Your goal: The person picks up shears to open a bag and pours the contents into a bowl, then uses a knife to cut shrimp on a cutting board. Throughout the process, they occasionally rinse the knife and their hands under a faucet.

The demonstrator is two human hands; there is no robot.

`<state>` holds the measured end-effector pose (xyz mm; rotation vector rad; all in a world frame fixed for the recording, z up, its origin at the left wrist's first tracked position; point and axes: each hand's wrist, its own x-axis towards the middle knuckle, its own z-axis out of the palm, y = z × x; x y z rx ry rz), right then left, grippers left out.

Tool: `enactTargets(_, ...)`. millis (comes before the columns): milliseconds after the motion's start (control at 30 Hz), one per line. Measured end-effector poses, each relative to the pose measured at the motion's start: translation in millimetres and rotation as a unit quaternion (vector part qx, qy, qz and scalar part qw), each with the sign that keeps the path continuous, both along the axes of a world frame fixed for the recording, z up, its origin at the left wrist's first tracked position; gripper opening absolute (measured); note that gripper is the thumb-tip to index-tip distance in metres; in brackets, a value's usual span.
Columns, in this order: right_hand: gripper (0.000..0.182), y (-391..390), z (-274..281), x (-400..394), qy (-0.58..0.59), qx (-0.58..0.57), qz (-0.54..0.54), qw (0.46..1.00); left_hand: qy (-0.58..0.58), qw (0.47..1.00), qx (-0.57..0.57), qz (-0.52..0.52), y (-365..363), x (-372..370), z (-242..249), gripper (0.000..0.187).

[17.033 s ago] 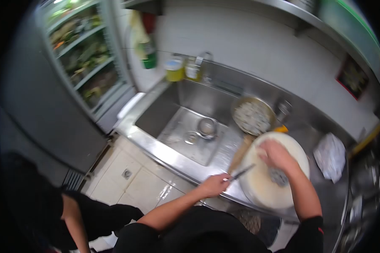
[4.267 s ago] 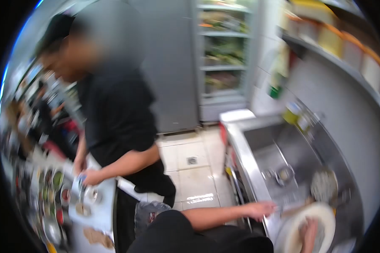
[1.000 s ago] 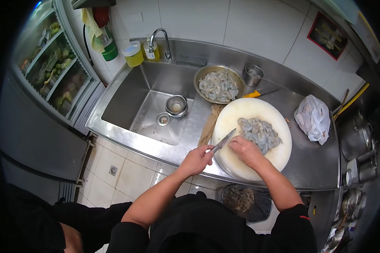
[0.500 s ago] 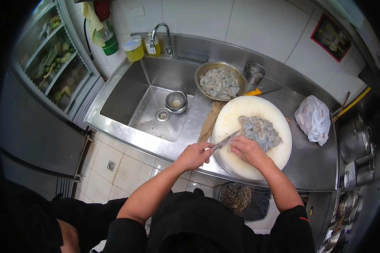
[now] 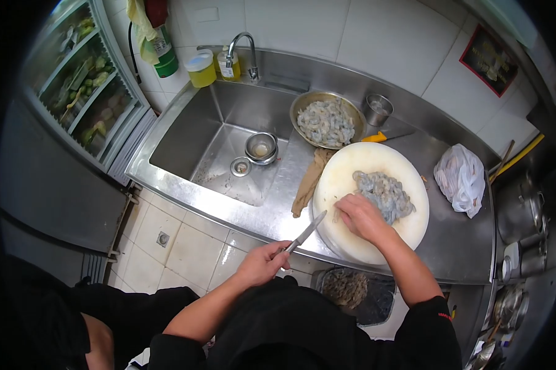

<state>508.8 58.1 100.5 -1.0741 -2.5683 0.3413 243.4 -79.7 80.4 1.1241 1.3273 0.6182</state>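
Note:
My left hand (image 5: 264, 261) grips a small knife (image 5: 306, 232), whose blade points up and right at the near left edge of a thick round white board (image 5: 339, 165). My right hand (image 5: 359, 216) rests low over the board with its fingers bent and close together; a small pale bit shows by the fingertips, too small to make out. Beside that hand lies a pile of grey peeled shrimp (image 5: 386, 194). Behind the board a metal bowl (image 5: 295, 126) holds more shrimp (image 5: 327, 123).
A brown cloth (image 5: 309, 185) lies left of the board. An orange-handled knife (image 5: 376, 137), metal cup (image 5: 378, 110) and plastic bag (image 5: 460, 179) are beyond it. The sink (image 5: 228, 185) holds small bowls (image 5: 261, 148). Below stands a waste bin (image 5: 380, 302). Another person's dark-clothed leg (image 5: 130, 311) is at left.
My left hand has drawn the knife down and left, away from my right hand. My right hand has stayed over the board, slightly higher. The view has shifted slightly.

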Motion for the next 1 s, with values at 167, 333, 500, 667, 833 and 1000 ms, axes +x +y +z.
enactTargets(167,0.022,54.7,3.6,-9.2,-0.167,-0.071,-0.03,0.983,-0.032,0.999,0.01,0.03,1.1,-4.2,-6.0,0.038)
enactTargets(333,0.02,119.7,33.0,4.9,-0.099,-0.041,-0.229,0.967,-0.021,0.999,0.004,0.037,-2.0,-3.4,-5.1,0.038)
enactTargets(500,0.027,119.8,4.0,13.4,-0.174,-0.103,-0.188,0.961,-0.031,0.999,0.001,0.034,-3.6,-9.7,-10.0,0.037)
enactTargets(667,0.025,100.0,10.9,-8.9,-0.172,-0.098,-0.163,0.967,-0.062,0.997,-0.002,0.046,4.8,-6.9,-9.0,0.039)
enactTargets(833,0.017,49.8,10.2,-19.1,-0.096,-0.098,0.003,0.991,-0.073,0.995,0.023,0.067,17.9,-7.9,-10.0,0.037)
enactTargets(1000,0.017,30.2,-2.6,-13.4,-0.098,0.064,0.069,0.991,-0.022,0.998,0.041,0.046,39.5,2.5,6.6,0.039)
